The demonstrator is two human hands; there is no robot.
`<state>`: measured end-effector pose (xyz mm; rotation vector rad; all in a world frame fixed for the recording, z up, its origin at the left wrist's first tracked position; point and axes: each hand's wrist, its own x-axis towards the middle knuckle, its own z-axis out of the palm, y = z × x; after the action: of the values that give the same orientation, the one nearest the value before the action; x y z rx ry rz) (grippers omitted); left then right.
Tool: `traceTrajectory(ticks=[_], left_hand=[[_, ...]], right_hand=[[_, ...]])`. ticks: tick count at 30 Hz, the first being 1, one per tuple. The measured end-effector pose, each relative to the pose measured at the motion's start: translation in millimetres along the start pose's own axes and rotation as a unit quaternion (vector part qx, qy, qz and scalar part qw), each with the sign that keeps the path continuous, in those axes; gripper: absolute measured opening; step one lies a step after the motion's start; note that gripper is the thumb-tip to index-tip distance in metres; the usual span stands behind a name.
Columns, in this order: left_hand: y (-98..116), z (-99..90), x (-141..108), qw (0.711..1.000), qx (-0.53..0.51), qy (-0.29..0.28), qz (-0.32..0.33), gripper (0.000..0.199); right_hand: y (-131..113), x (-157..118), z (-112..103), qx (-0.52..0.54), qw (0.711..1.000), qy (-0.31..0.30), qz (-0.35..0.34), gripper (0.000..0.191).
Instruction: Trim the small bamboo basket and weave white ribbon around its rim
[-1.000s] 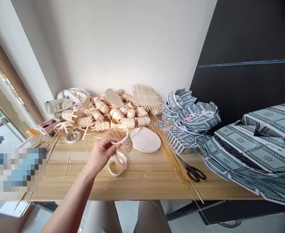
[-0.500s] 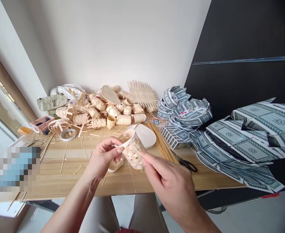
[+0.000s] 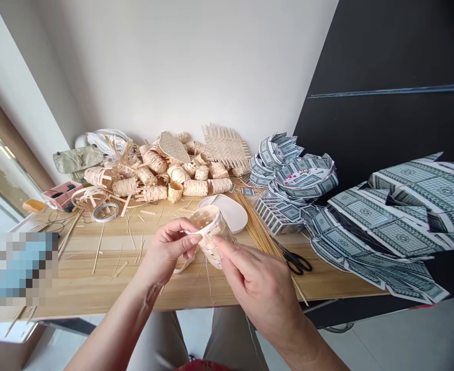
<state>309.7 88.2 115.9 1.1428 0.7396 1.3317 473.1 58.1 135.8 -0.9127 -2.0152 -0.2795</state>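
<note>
A wooden table point(image 3: 80, 288) runs across the view, with a white wall behind it and a black panel point(image 3: 385, 77) beyond its right end. At the table's back edge sits a heap of woven bamboo pieces point(image 3: 153, 178), with a flat woven mat point(image 3: 225, 147) at the top of the heap. Along the table's right end lie large sheets of printed playing cards point(image 3: 389, 221), cut off by the frame, and curled card strips point(image 3: 296, 175) stand nearer the middle. One card shows small red pips, but no writing on the cards can be read. Toward the table's left end are a khaki pouch point(image 3: 78, 158) with a dark mark too small to read and a pink box point(image 3: 59, 195). A pixelated patch point(image 3: 14, 268) hides the left front corner.

Over the table's front half, the person's left hand point(image 3: 169, 247) and right hand point(image 3: 258, 283) hold a small woven basket point(image 3: 207, 232) in the air. The hands hide much of its lower body. The left fingers point(image 3: 176, 226) curl together around its side, and the right fingers point(image 3: 230, 257) lie close together, their tips pressing against the weave. A thin white strip point(image 3: 207, 225) runs along the basket's rim, and exactly where it is pinched cannot be made out. Loose bamboo skewers point(image 3: 258, 232) and black-handled scissors point(image 3: 296, 263) lie on the table to the right of the hands.
</note>
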Motion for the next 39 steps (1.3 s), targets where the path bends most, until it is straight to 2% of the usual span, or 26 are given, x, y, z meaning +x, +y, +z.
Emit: traceTrajectory(ticks=[10,14,16,17,20,22,23,25,29,34,36,39], left_hand=[[-1.6,-1.1,2.3,1.000,0.027,-0.005,0.014,0.020],[1.7,-0.2,1.2,0.991,0.108,-0.018,0.077,0.016],[4.3,1.1,-0.4,0.963,0.216,-0.013,0.158,0.013],[5.1,1.9,-1.3,0.937,0.281,-0.006,0.207,0.012],[4.0,4.5,-4.7,0.830,0.448,0.009,0.332,0.011],[0.5,6.0,-6.7,0.774,0.513,0.005,0.370,0.013],[-1.6,6.6,-7.4,0.757,0.532,0.001,0.379,0.013],[-5.1,7.8,-8.1,0.743,0.545,-0.005,0.388,0.014],[-8.8,10.7,-7.6,0.746,0.533,-0.007,0.399,0.012],[-15.2,13.0,-6.7,0.747,0.523,-0.036,0.409,0.013],[-17.6,11.1,-5.8,0.734,0.535,-0.023,0.418,0.013],[-18.4,5.8,-4.3,0.698,0.570,0.001,0.433,0.013]], right_hand=[[0.6,1.7,0.8,0.008,1.000,0.005,0.001,0.030],[1.5,0.8,1.7,0.010,1.000,0.010,-0.001,0.029],[1.9,-2.4,3.6,0.006,1.000,0.013,0.014,0.029],[1.9,-4.9,5.0,0.006,1.000,0.015,0.026,0.027],[1.2,-14.6,10.3,0.018,0.997,0.019,0.077,0.024],[0.5,-21.7,14.0,0.026,0.993,0.022,0.109,0.024],[0.3,-24.8,15.6,0.029,0.992,0.026,0.120,0.025],[0.1,-29.6,18.0,0.035,0.990,0.033,0.132,0.024],[0.6,-31.7,20.6,0.052,0.987,0.036,0.145,0.021],[3.3,-28.0,24.9,0.058,0.985,0.033,0.159,0.021],[4.4,-27.8,26.1,0.081,0.981,0.008,0.178,0.020],[4.6,-29.7,26.4,0.145,0.966,-0.027,0.212,0.017]])
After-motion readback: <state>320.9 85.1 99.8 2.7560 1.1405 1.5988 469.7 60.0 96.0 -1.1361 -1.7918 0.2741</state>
